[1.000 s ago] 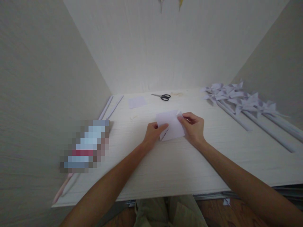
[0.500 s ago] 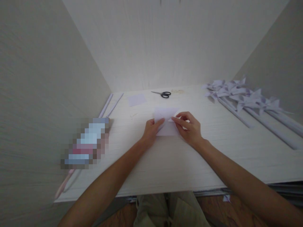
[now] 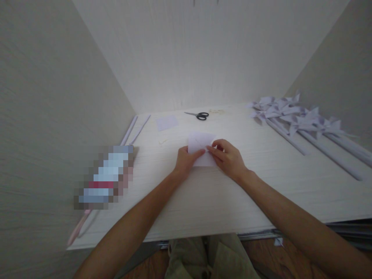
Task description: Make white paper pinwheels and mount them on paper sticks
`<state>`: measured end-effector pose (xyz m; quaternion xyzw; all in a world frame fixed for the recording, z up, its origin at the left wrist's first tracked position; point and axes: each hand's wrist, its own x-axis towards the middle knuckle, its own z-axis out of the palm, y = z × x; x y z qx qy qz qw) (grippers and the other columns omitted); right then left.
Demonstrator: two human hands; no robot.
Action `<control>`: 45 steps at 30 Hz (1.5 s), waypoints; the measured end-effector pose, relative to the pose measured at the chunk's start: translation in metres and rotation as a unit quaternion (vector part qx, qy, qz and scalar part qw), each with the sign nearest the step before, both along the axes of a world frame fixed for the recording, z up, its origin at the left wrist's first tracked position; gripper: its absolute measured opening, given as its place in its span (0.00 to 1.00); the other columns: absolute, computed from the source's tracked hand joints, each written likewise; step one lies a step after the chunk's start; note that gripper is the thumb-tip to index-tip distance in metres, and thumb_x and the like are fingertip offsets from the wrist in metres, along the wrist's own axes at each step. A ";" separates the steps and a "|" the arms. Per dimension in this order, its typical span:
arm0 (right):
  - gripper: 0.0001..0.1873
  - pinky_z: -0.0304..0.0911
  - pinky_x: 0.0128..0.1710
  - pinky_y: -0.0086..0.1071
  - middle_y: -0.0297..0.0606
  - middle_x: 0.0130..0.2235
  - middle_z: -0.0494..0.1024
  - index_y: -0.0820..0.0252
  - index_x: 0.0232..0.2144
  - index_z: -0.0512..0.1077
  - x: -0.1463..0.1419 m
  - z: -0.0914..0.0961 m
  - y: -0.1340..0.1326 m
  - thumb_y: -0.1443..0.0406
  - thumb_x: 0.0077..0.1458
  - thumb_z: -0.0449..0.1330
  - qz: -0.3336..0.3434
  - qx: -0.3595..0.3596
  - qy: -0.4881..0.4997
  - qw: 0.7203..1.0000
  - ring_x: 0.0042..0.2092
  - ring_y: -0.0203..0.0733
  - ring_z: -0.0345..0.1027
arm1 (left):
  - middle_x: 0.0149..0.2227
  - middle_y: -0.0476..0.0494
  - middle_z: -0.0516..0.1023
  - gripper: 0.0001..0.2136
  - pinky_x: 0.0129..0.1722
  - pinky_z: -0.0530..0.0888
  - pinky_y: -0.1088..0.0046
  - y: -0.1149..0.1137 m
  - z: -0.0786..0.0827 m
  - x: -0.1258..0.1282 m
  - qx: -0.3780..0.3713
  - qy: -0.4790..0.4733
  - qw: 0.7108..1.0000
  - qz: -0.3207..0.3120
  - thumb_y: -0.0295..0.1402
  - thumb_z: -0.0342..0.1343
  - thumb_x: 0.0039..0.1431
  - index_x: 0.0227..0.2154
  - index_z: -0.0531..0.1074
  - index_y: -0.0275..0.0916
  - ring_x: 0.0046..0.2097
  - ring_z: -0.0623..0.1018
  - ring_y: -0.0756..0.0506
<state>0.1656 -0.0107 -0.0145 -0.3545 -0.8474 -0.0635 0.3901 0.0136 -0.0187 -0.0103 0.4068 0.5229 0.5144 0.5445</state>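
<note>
A pale lilac square of paper is held between my hands above the middle of the white table. My left hand grips its left side, with the thumb lying across the front toward the centre. At the right, my right hand pinches a flap of the paper and bends it in toward the middle, near the left thumb's tip. The fingers on the far side of the sheet are hidden.
Black-handled scissors lie behind the hands, with a flat paper square to their left. Paper pinwheels with rolled sticks rest on the right. Thin paper rolls and a pixelated object are along the left wall.
My right hand has brought the paper's flap inward to the left, closer to my left thumb. The left thumb has slid a little farther over the sheet.
</note>
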 end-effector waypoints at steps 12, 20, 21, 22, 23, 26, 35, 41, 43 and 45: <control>0.10 0.52 0.20 0.25 0.30 0.26 0.63 0.58 0.29 0.62 -0.007 0.002 0.009 0.59 0.46 0.55 0.094 -0.405 0.346 0.841 0.23 0.29 0.56 | 0.28 0.42 0.76 0.15 0.29 0.69 0.71 -0.001 -0.004 0.000 0.046 0.022 0.998 0.031 0.36 0.60 0.36 0.28 0.73 0.32 0.27 0.73 0.48; 0.12 0.45 0.17 0.25 0.29 0.22 0.62 0.59 0.25 0.62 -0.008 0.003 0.007 0.56 0.46 0.55 0.096 -0.462 0.318 0.822 0.19 0.27 0.50 | 0.27 0.42 0.75 0.15 0.28 0.69 0.72 -0.001 -0.002 0.000 0.040 0.044 0.998 0.007 0.38 0.59 0.38 0.27 0.73 0.32 0.27 0.73 0.48; 0.12 0.45 0.17 0.25 0.29 0.22 0.62 0.59 0.25 0.62 -0.008 0.003 0.007 0.56 0.47 0.54 0.098 -0.463 0.314 0.823 0.19 0.28 0.50 | 0.27 0.42 0.75 0.15 0.28 0.69 0.72 -0.001 -0.002 0.000 0.040 0.050 0.998 0.005 0.39 0.59 0.38 0.27 0.73 0.32 0.28 0.73 0.48; 0.12 0.45 0.17 0.25 0.29 0.22 0.62 0.59 0.26 0.61 -0.008 0.003 0.007 0.56 0.48 0.54 0.100 -0.461 0.308 0.826 0.19 0.28 0.51 | 0.27 0.43 0.76 0.15 0.28 0.69 0.72 -0.002 -0.001 0.000 0.040 0.057 0.998 0.003 0.39 0.59 0.38 0.27 0.73 0.32 0.28 0.72 0.48; 0.11 0.46 0.18 0.25 0.29 0.23 0.63 0.59 0.26 0.61 -0.007 0.003 0.007 0.56 0.48 0.53 0.101 -0.457 0.301 0.831 0.20 0.29 0.51 | 0.27 0.43 0.76 0.15 0.28 0.69 0.73 -0.002 -0.001 0.000 0.039 0.065 0.997 0.002 0.39 0.59 0.38 0.27 0.73 0.32 0.28 0.72 0.49; 0.11 0.50 0.21 0.26 0.31 0.25 0.64 0.59 0.27 0.61 -0.007 0.004 0.008 0.57 0.50 0.51 0.101 -0.434 0.280 0.850 0.24 0.31 0.54 | 0.27 0.42 0.76 0.15 0.27 0.69 0.73 -0.003 0.001 0.000 0.038 0.088 0.995 -0.003 0.39 0.59 0.39 0.27 0.73 0.32 0.28 0.72 0.48; 0.11 0.50 0.22 0.25 0.30 0.24 0.62 0.57 0.29 0.58 -0.007 -0.002 0.008 0.56 0.53 0.48 0.079 -0.413 0.261 0.869 0.24 0.31 0.54 | 0.28 0.42 0.76 0.14 0.29 0.69 0.73 -0.003 0.000 0.003 0.070 0.113 0.991 -0.012 0.38 0.56 0.43 0.29 0.73 0.32 0.29 0.73 0.48; 0.13 0.42 0.16 0.24 0.25 0.19 0.54 0.56 0.34 0.58 -0.008 0.000 0.006 0.54 0.53 0.46 0.078 -0.433 0.299 0.847 0.18 0.29 0.47 | 0.31 0.41 0.77 0.15 0.30 0.70 0.72 -0.002 -0.002 0.001 0.079 0.124 0.989 0.026 0.38 0.56 0.43 0.31 0.73 0.32 0.31 0.74 0.47; 0.14 0.43 0.16 0.24 0.26 0.19 0.55 0.56 0.33 0.59 -0.009 0.000 0.007 0.53 0.52 0.47 0.079 -0.436 0.316 0.839 0.19 0.30 0.48 | 0.31 0.40 0.77 0.15 0.30 0.71 0.71 -0.001 -0.002 0.000 0.073 0.126 0.989 0.039 0.38 0.56 0.42 0.31 0.73 0.31 0.31 0.74 0.46; 0.14 0.46 0.17 0.25 0.27 0.20 0.56 0.56 0.31 0.59 -0.009 0.001 0.007 0.52 0.51 0.47 0.082 -0.439 0.337 0.829 0.20 0.30 0.51 | 0.31 0.39 0.77 0.16 0.30 0.71 0.70 0.000 -0.003 -0.001 0.068 0.126 0.989 0.048 0.39 0.56 0.42 0.31 0.73 0.31 0.32 0.74 0.45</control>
